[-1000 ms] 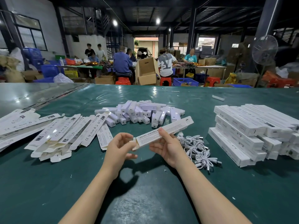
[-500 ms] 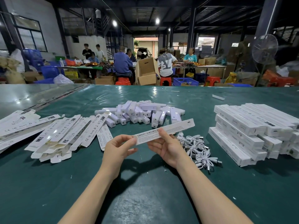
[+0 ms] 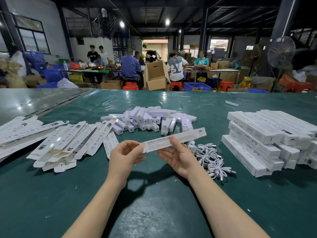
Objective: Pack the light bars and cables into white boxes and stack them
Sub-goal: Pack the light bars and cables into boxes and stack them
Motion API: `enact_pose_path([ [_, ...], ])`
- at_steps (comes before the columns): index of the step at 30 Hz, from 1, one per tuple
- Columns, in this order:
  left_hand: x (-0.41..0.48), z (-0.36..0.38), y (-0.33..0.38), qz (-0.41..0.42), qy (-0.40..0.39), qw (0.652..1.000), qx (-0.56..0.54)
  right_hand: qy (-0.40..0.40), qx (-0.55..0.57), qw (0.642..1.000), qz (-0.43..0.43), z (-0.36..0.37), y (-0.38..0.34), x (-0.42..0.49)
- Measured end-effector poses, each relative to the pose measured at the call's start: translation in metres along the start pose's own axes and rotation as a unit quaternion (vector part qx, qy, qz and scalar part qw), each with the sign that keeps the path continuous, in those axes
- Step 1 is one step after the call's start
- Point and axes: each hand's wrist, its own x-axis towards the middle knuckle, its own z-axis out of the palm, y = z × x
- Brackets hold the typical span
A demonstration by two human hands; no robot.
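A long white box printed "SMART SENSOR" is held above the green table between both hands. My left hand pinches its near left end. My right hand grips its middle from below, thumb across the printed face. A heap of white light bars lies behind it. White coiled cables sit just right of my right hand. Flat unfolded boxes fan out on the left. Packed boxes are stacked on the right.
The green table stretches from the near edge to the far side. A small white strip lies far right. Beyond the table, people sit at benches among cardboard cartons, blue crates and red stools. A fan stands far right.
The box has turned in my hands, so its printed face now points up toward me, and it lies flatter. Both hands stayed in about the same place.
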Motion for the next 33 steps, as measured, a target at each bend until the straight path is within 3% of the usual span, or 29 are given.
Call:
enact_pose_path([
  [5, -0.001, 0.001, -0.002, 0.005, 0.010, 1.000, -0.009, 0.005, -0.012, 1.000, -0.001, 0.001, 0.000, 0.000],
  [16, -0.009, 0.013, -0.006, 0.069, 0.125, 0.990, -0.002, 0.010, -0.041, 0.999, 0.004, 0.007, 0.004, 0.001],
  [23, -0.016, 0.027, -0.003, 0.104, -0.028, 0.988, 0.113, 0.028, 0.101, 0.994, -0.012, 0.012, 0.005, 0.002],
  [25, -0.018, 0.031, -0.006, 0.059, -0.045, 0.994, 0.074, 0.038, 0.078, 0.995, -0.044, 0.015, 0.008, 0.001],
  [27, -0.020, 0.035, -0.008, -0.050, -0.032, 0.995, -0.082, 0.041, -0.008, 0.996, -0.079, 0.022, 0.017, 0.000],
  [30, -0.012, 0.029, -0.006, -0.193, -0.033, 0.953, -0.232, 0.011, -0.119, 0.989, -0.092, 0.037, 0.028, 0.001],
  [32, -0.005, 0.020, -0.002, -0.239, -0.035, 0.932, -0.272, 0.013, -0.243, 0.964, -0.105, 0.040, 0.030, 0.006],
  [33, -0.002, 0.015, 0.001, -0.244, -0.014, 0.922, -0.302, 0.019, -0.344, 0.931, -0.120, 0.039, 0.031, 0.009],
])
